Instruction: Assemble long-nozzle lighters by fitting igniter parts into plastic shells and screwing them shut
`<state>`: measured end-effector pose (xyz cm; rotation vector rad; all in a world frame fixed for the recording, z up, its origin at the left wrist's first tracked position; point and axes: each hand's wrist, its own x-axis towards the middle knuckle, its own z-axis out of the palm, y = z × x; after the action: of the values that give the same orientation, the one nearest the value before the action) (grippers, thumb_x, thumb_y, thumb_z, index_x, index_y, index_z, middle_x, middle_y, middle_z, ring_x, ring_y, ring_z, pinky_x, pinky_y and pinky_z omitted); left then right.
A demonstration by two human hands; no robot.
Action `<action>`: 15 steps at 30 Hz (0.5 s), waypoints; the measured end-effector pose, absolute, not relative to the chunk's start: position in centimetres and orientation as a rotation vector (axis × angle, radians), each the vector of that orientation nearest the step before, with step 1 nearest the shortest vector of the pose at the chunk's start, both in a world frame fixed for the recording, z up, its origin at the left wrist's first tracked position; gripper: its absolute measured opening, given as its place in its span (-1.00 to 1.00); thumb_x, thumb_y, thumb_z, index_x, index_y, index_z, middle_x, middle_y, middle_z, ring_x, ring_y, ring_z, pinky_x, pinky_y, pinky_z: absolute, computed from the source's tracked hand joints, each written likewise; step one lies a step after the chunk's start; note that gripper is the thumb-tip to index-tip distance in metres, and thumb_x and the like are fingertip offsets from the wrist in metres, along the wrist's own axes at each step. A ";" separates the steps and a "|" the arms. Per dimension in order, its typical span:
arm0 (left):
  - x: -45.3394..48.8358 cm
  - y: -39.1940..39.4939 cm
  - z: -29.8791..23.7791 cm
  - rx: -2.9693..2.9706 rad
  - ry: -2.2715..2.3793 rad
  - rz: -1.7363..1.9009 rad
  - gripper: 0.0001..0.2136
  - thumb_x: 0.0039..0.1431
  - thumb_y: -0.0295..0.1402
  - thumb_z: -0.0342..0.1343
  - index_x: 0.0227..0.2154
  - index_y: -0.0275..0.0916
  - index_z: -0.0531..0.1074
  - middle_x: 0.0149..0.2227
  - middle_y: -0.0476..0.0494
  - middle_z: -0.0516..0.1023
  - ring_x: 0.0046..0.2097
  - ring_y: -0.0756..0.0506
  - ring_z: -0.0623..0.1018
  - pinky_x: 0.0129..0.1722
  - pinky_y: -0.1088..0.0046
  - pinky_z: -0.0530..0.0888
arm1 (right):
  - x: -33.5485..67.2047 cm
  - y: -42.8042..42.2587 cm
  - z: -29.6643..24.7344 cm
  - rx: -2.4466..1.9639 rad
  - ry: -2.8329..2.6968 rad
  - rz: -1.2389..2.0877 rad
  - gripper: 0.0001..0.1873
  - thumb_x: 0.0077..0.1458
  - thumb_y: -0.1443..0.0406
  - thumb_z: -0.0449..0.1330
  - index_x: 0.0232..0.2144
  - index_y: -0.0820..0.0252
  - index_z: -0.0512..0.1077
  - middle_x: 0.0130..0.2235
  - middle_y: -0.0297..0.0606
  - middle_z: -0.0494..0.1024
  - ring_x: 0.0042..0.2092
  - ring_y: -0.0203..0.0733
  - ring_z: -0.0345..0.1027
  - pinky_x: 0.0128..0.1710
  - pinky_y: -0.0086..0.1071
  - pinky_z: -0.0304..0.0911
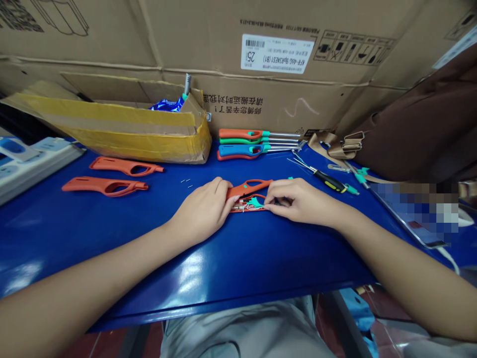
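An open orange lighter body (249,188) lies on the blue table (238,258) at its middle, with small teal and wire parts inside it. My left hand (203,209) is curled over its left end and holds it down. My right hand (298,199) pinches at the parts on its right side, fingers closed together. Two loose orange handle shells (126,166) (105,185) lie to the left.
A stack of finished long lighters (257,143) lies at the back. A yellow-taped carton (122,130) stands back left, with big cardboard boxes (261,54) behind. A black-handled screwdriver (328,181), teal parts and a brown bag (421,129) are on the right. A white tray (30,159) sits far left.
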<state>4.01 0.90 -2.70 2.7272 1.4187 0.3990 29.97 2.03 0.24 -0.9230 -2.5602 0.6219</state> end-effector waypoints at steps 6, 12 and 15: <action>4.1 0.8 -2.5 2.716 1.440 0.368 -0.64 0.49 -0.20 -0.20 -0.04 -0.39 0.37 -0.11 -0.33 0.50 -0.11 -0.31 0.57 -0.11 0.13 0.50 | 29.6 1.8 -0.1 -0.928 -2.558 0.555 -0.86 0.24 0.35 0.21 -0.36 0.25 0.54 -0.40 -0.31 0.49 -0.46 -0.36 0.21 -0.37 -0.43 0.14; 3.9 1.1 -2.3 2.625 1.419 0.387 -0.66 0.49 -0.21 -0.19 -0.05 -0.38 0.38 -0.12 -0.30 0.49 -0.09 -0.31 0.57 -0.08 0.12 0.50 | 30.2 2.0 -0.1 -0.951 -2.376 0.596 -0.82 0.27 0.26 0.21 -0.30 0.23 0.57 -0.38 -0.31 0.47 -0.47 -0.38 0.21 -0.43 -0.44 0.13; 3.7 1.2 -2.2 2.591 1.412 0.397 -0.66 0.49 -0.20 -0.20 -0.05 -0.36 0.37 -0.12 -0.29 0.49 -0.08 -0.31 0.56 -0.07 0.11 0.50 | 31.1 2.4 0.7 -1.038 -2.408 0.613 -0.85 0.24 0.26 0.22 -0.29 0.22 0.57 -0.38 -0.32 0.47 -0.47 -0.37 0.20 -0.43 -0.44 0.12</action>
<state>3.71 1.18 -2.24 2.5911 1.4119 0.3973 31.13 2.36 0.69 -1.0378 -2.4081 0.6132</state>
